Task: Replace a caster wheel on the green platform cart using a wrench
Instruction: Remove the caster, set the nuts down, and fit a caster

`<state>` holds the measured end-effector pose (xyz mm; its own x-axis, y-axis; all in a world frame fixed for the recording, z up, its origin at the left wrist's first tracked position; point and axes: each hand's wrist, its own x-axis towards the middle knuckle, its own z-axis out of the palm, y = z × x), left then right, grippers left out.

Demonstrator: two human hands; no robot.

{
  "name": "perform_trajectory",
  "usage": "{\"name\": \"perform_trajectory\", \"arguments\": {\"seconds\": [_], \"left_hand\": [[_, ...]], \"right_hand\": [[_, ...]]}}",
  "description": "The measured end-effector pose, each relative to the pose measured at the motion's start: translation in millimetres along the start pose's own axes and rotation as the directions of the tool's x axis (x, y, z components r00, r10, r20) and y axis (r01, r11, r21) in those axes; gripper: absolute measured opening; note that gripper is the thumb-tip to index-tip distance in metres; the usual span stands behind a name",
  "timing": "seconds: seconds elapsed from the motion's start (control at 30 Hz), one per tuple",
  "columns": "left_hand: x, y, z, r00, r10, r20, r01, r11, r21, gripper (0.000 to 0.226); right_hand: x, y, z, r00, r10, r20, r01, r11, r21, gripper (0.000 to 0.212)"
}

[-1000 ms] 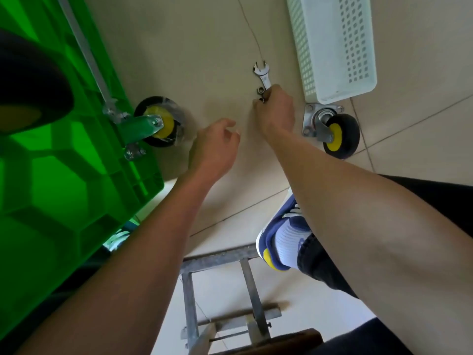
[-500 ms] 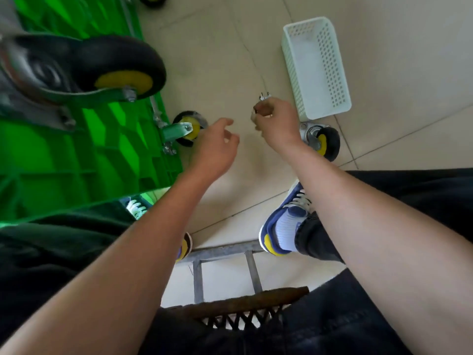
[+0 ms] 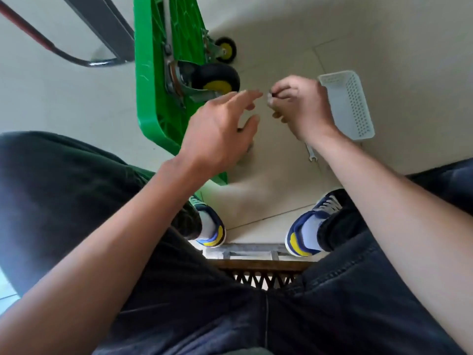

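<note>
While your right hand (image 3: 299, 106) pinches something small and dark at its fingertips, probably a nut or bolt though it's too small to be sure, your left hand (image 3: 220, 129) hangs open with fingers spread, holding nothing, its tips just beside the right's pinch. You look to be at the fastener-handling step: hardware in hand, wheel not yet being tightened. The green platform cart (image 3: 158, 73) stands tipped on its edge to your left, underside toward your hands, with a mounted caster wheel (image 3: 215, 79) just behind your left fingers and a second, smaller-looking one (image 3: 226, 49) further up. The wrench (image 3: 311, 153) lies on the floor just below your right wrist, untouched by either hand, near the white basket (image 3: 350, 103). Next move likely calls for passing the piece to the left fingers or seating it at the caster plate, then reaching down for the wrench; keep the pinch tight, a small part dropped on the tile would roll away. No loose spare wheel is visible; your left hand covers part of the floor
</note>
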<state>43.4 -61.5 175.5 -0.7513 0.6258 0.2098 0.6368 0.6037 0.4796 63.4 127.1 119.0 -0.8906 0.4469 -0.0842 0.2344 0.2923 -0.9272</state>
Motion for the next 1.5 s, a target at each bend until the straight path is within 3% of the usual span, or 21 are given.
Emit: {"name": "perform_trajectory", "arguments": {"seconds": [0.13, 0.3, 0.47, 0.7, 1.03, 1.5], "left_hand": [[-10, -3, -47, 0.985, 0.051, -0.162, -0.037, 0.995, 0.091, 0.033], [-8, -31, -78, 0.967, 0.017, -0.253, 0.051, 0.964, 0.260, 0.028], [-5, -40, -88, 0.943, -0.282, -0.175, 0.324, 0.896, 0.304, 0.044], [-2, -37, -92, 0.910, -0.414, -0.015, 0.405, 0.880, 0.247, 0.058], [-4, -48, -89, 0.939, -0.342, 0.026, 0.325, 0.913, 0.248, 0.051], [-4, -55, -81, 0.959, -0.278, -0.046, 0.281, 0.932, 0.228, 0.044]], "right_hand": [[-11, -13, 15, 0.999, -0.022, 0.026, 0.021, 1.000, 0.020, 0.013], [-14, -31, 42, 0.994, -0.081, 0.070, 0.080, 0.997, 0.017, 0.014], [-12, -44, 72, 0.983, -0.166, 0.078, 0.161, 0.985, 0.060, 0.012], [-7, -44, 109, 0.976, -0.179, 0.122, 0.171, 0.983, 0.074, 0.009], [-14, -45, 138, 0.983, -0.144, 0.110, 0.118, 0.969, 0.216, 0.011], [-10, -38, 137, 0.978, -0.119, 0.171, 0.062, 0.951, 0.304, 0.013]]}}
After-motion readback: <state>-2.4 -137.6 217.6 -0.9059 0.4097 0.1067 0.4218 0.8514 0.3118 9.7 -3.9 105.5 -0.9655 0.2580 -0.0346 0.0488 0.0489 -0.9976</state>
